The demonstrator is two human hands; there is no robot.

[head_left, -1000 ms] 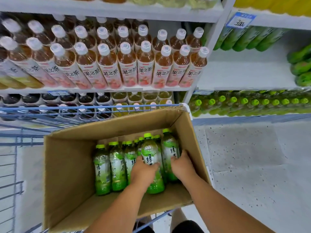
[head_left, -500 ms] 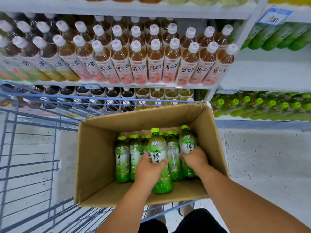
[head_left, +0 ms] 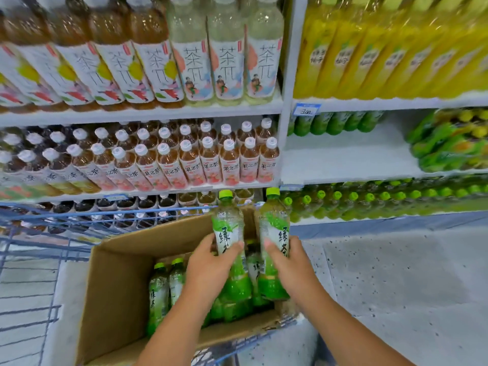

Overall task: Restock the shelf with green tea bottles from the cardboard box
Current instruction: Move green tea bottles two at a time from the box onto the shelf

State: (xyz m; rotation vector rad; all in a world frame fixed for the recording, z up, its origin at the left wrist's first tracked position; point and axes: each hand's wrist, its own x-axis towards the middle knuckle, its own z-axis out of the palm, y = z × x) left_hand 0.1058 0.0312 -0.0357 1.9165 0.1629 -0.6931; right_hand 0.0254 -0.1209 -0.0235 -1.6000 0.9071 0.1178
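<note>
My left hand (head_left: 208, 265) grips one green tea bottle (head_left: 228, 228) around its label, and my right hand (head_left: 289, 262) grips a second green tea bottle (head_left: 274, 223). Both bottles are upright with green caps and stand raised above the open cardboard box (head_left: 121, 281). Several more green tea bottles (head_left: 166, 286) stand inside the box, partly hidden by my arms. To the right, the middle shelf (head_left: 343, 159) is mostly bare white, with a few green bottles (head_left: 335, 122) at its back.
The box sits in a blue wire cart (head_left: 34, 233). Left shelves hold rows of peach tea bottles (head_left: 211, 165) and, above, white-labelled tea bottles (head_left: 200, 67). Yellow bottles (head_left: 383, 48) fill the top right shelf, green packs (head_left: 449, 143) lie far right, green-capped bottles (head_left: 369, 199) line the lower shelf.
Both hands have lifted their bottles up out of the box. The view has tilted upward, showing higher shelves.
</note>
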